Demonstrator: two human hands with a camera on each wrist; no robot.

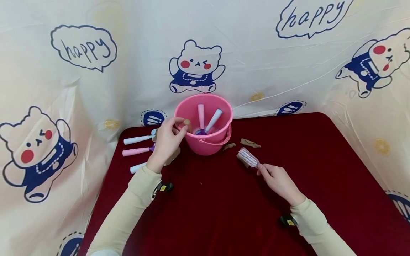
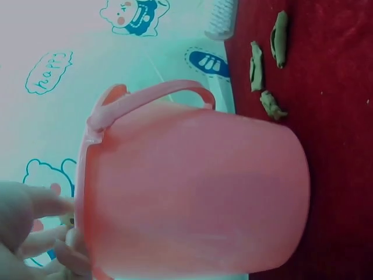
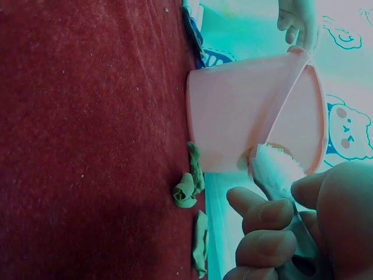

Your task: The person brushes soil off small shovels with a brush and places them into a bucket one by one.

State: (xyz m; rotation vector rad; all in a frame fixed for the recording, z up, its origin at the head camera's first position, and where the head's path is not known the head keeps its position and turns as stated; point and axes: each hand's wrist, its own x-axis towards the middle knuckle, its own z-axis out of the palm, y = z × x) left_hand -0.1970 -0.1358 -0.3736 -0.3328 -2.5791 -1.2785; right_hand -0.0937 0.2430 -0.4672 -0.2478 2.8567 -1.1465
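My left hand (image 1: 168, 137) is at the near-left rim of the pink bucket (image 1: 206, 145), pinching a small tan piece (image 1: 187, 123) between thumb and fingers just over the rim. In the left wrist view, the bucket's rim partly hides the fingertips. My right hand (image 1: 280, 180) grips a brush (image 1: 248, 158) by its handle, the white bristles turned up and toward the bucket. Curled brown pieces (image 1: 250, 143) like dry leaves lie right of the bucket, one partly under the brush. Two handled tools stand in the bucket, one with a pink handle (image 1: 201, 115), one with a pale blue handle (image 1: 214, 120).
Left of the bucket lie a pale blue-handled tool (image 1: 137, 139), a pink-handled tool (image 1: 137, 152) and another pale handle (image 1: 137, 168), partly behind my left hand. A tan piece (image 1: 173, 156) shows beside that wrist. A printed curtain (image 1: 250, 71) hangs behind the dark red tablecloth (image 1: 205, 209).
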